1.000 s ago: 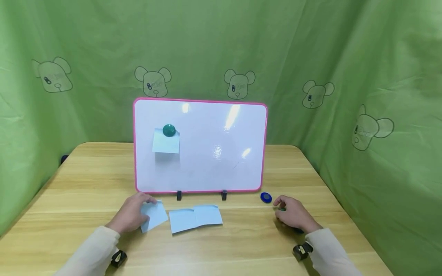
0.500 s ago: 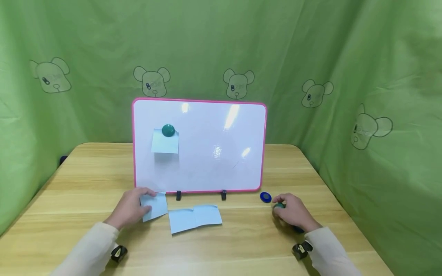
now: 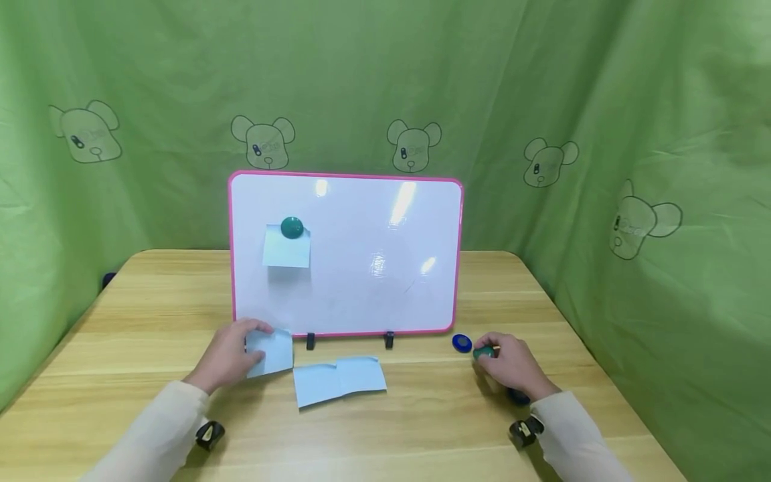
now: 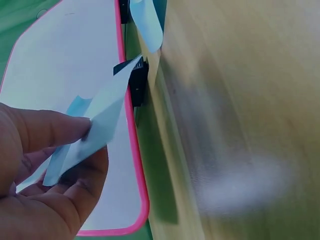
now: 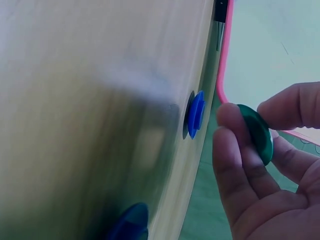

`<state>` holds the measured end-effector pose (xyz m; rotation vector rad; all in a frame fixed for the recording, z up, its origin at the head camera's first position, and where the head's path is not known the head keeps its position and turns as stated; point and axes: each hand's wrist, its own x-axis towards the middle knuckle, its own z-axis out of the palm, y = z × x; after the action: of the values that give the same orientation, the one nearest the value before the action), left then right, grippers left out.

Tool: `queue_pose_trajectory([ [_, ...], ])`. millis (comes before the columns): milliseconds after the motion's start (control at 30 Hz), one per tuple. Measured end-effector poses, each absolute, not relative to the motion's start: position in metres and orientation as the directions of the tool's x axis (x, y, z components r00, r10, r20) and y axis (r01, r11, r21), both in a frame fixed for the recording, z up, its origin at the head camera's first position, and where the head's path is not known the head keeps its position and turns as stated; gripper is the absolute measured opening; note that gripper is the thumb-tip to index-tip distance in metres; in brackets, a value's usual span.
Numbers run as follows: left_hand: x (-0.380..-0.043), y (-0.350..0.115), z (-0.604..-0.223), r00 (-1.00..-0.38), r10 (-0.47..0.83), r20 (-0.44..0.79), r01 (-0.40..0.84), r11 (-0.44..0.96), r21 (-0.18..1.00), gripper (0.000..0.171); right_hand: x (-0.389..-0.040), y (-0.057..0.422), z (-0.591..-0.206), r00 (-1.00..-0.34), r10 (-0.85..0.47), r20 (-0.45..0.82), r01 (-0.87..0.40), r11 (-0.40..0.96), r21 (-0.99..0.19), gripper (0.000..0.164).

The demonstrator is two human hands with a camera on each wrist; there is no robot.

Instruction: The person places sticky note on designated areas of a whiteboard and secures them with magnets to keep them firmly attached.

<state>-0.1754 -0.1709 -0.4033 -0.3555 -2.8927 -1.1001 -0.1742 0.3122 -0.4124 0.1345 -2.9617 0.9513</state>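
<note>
Between thumb and fingers, my left hand pinches a light blue sticky note, held up by the lower left corner of the whiteboard; the left wrist view shows the note tilted and slightly bent. On the right, my right hand pinches a round green magnet, its edge between thumb and fingertips. A blue magnet lies on the table just left of that hand. Another blue magnet is partly hidden under the right wrist.
Two more blue notes lie side by side on the wooden table. One note hangs on the pink-framed board beneath a green magnet. Black feet support the board. Green curtains enclose the back and sides.
My left hand has raised its note from the table toward the board's lower edge. My right hand has lifted the green magnet, now more visible, slightly up and left.
</note>
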Motion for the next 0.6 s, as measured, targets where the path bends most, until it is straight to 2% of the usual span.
queue_pose_trajectory([
  [400, -0.183, -0.163, -0.394, -0.971, 0.197, 0.133, 0.236, 0.725, 0.647, 0.027, -0.181, 0.312, -0.411, -0.992, -0.085, 0.095, -0.125, 0.789, -0.602, 0.017],
  [600, -0.186, -0.158, -0.39, -0.972, 0.205, 0.117, 0.23, 0.714, 0.661, 0.032, -0.184, 0.306, -0.406, -0.988, -0.1, 0.116, -0.15, 0.78, -0.607, 0.018],
])
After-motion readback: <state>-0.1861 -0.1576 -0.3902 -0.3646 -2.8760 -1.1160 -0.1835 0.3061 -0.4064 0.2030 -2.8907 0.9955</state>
